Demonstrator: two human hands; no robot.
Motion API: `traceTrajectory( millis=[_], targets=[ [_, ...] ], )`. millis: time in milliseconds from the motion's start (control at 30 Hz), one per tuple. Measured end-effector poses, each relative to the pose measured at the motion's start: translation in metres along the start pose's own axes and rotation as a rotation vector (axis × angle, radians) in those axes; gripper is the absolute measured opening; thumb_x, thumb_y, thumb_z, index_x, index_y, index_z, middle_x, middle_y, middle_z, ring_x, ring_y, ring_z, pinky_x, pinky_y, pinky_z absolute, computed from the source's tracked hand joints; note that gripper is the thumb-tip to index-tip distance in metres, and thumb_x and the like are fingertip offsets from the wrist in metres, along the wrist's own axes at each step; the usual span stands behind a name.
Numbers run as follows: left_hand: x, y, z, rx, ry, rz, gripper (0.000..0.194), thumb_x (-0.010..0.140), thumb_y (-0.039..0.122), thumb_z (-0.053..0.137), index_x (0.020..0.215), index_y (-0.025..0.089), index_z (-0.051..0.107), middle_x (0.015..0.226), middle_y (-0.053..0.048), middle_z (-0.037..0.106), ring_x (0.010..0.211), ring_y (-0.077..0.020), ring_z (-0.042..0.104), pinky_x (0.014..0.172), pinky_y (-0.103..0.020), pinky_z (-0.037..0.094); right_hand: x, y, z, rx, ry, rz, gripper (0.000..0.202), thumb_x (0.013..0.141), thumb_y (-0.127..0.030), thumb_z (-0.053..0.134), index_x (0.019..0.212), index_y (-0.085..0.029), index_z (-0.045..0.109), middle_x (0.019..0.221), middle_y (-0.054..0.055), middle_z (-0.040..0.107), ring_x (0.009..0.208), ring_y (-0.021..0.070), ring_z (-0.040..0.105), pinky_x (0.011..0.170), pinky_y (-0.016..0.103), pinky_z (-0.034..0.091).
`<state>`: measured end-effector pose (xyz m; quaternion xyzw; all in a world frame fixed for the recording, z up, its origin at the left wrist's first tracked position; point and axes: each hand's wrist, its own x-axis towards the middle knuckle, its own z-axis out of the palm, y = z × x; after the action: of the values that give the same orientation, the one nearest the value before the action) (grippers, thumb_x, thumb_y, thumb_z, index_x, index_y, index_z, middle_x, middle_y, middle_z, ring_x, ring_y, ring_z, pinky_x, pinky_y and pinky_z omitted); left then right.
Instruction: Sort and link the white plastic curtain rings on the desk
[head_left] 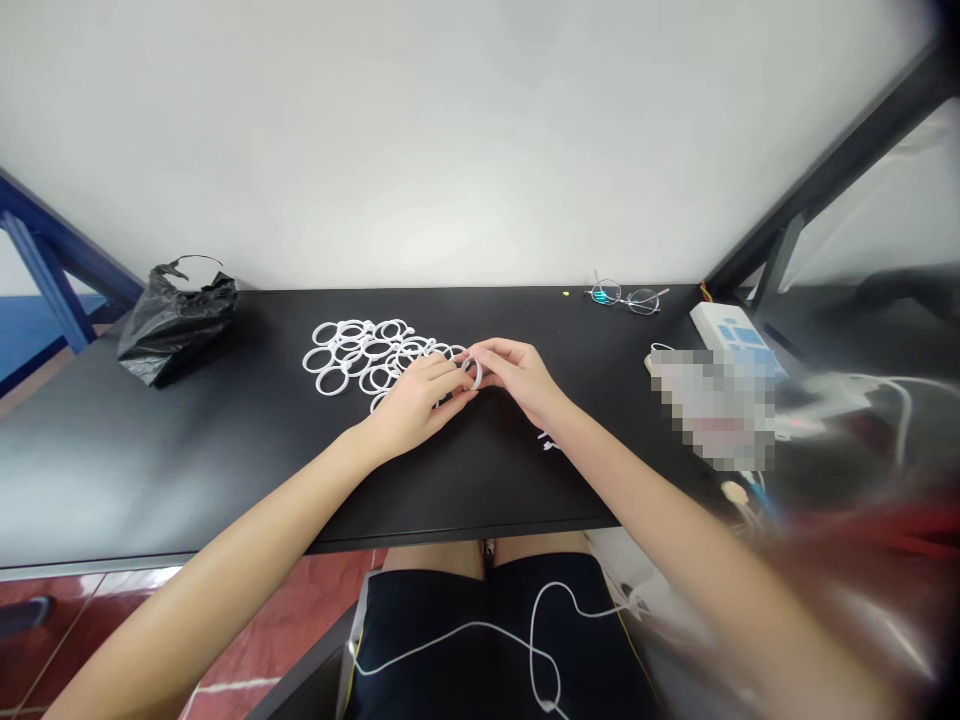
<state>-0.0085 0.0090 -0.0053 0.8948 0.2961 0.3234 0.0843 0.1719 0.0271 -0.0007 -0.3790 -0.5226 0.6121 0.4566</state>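
Note:
A white plastic ring [478, 375] is pinched between the fingertips of my two hands, above the black table. My left hand [417, 402] grips it from the left with closed fingers. From the other side my right hand [519, 378] holds it between thumb and fingers. Many similar white rings [361, 353] lie in a loose, overlapping pile to the left, partly covered by my left hand. Small white pieces [551, 444] show beside my right wrist, partly hidden by it; their kind cannot be made out.
A crumpled black plastic bag [180, 320] stands at the table's [247, 460] left. Eyeglasses [626, 298] rest near the wall. To the right are a white-and-blue box [724, 325] and a pixelated item [712, 410]. A white cable [472, 625] crosses my lap.

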Motion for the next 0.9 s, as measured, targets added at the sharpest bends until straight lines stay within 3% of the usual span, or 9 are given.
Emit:
traceTrajectory(
  millis=[400,667,900],
  targets=[
    [0.0002,0.0011,-0.0004,0.020,-0.013,-0.006,0.013,0.096,0.022,0.048,0.089,0.018,0.059,0.080,-0.004,0.062,0.077,-0.0177,0.049,0.077,-0.033,0.042,-0.0001,-0.0005,-0.0013,-0.049,0.023,-0.052,0.028,0.074,-0.045,0.075,0.079,-0.017,0.074,0.087,0.005,0.074,0.072,0.0141,0.066,0.066,0.027,0.054],
    [-0.0023,-0.0007,0.0003,0.048,-0.119,-0.027,0.015,0.096,0.023,0.046,0.091,0.017,0.059,0.082,-0.005,0.060,0.078,-0.0184,0.051,0.077,-0.033,0.043,-0.0011,-0.0002,-0.0002,-0.095,0.009,-0.076,0.027,0.075,-0.043,0.073,0.080,-0.017,0.076,0.080,0.004,0.074,0.067,0.0124,0.065,0.060,0.023,0.052],
    [-0.0016,0.0013,-0.0006,0.042,-0.088,-0.014,0.018,0.098,0.023,0.044,0.090,0.016,0.058,0.082,-0.006,0.060,0.076,-0.0184,0.051,0.074,-0.033,0.043,-0.0016,-0.0004,-0.0002,-0.079,0.044,-0.083,0.028,0.074,-0.045,0.074,0.081,-0.018,0.076,0.088,0.005,0.076,0.068,0.0135,0.067,0.059,0.023,0.054]
  ],
)
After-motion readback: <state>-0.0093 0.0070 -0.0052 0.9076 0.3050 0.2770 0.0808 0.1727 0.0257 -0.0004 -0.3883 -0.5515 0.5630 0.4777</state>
